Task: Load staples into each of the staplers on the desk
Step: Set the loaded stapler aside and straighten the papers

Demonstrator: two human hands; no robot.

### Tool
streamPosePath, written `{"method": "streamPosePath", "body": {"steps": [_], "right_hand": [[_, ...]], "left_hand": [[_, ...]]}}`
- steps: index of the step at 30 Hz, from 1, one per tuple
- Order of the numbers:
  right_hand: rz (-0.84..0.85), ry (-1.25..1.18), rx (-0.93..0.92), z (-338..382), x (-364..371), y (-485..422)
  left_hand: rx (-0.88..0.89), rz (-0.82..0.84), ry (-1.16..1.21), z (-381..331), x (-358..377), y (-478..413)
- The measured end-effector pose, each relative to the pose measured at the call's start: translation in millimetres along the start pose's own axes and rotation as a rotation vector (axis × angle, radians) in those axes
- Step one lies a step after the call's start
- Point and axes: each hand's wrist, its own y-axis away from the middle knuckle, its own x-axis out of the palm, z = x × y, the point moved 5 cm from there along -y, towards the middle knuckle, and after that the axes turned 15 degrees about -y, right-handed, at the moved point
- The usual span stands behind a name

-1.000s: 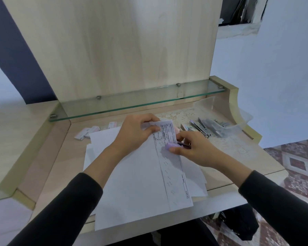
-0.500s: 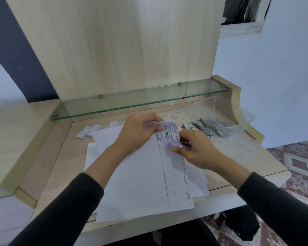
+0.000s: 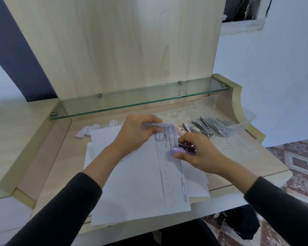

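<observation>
Nearest the camera, two black sleeves reach in over the front edge of the desk, where a loose stack of white sheets lies with a narrow printed sheet on top, running away from the person. The right hand has its fingers curled round a small lilac stapler, whose nose sits over the right edge of the printed sheet, about halfway up the desk. Just beyond, the left hand pinches the far end of that sheet between thumb and curled fingers, lifting it a little off the stack. Farther back on the right, a pile of staplers lies on a lace mat, partly inside a clear plastic tub. On the far left, small white staple boxes rest on the desk beside the sheets. Behind everything a glass shelf runs along the pale wooden back panel.
</observation>
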Motion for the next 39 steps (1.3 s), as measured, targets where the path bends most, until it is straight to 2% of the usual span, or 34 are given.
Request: {"method": "streamPosePath", "body": {"steps": [13, 18, 22, 30, 36, 39], "right_hand": [[-0.006, 0.024, 0.003, -2, 1, -1], [-0.036, 0.085, -0.049, 2, 2, 0], [-0.042, 0.042, -0.052, 1, 2, 1], [-0.01, -0.068, 0.047, -13, -4, 13], [-0.089, -0.109, 0.197, -31, -14, 7], [-0.071, -0.057, 0.252, -34, -12, 3]], "left_hand": [[0.015, -0.003, 0.008, -1, 3, 1], [0.034, -0.019, 0.011, -2, 3, 3], [0.028, -0.02, -0.008, 0, 3, 2], [-0.009, 0.049, -0.07, 24, 12, 2], [-0.176, 0.163, -0.181, 63, 42, -4], [-0.236, 0.184, -0.262, 71, 56, -3]]}}
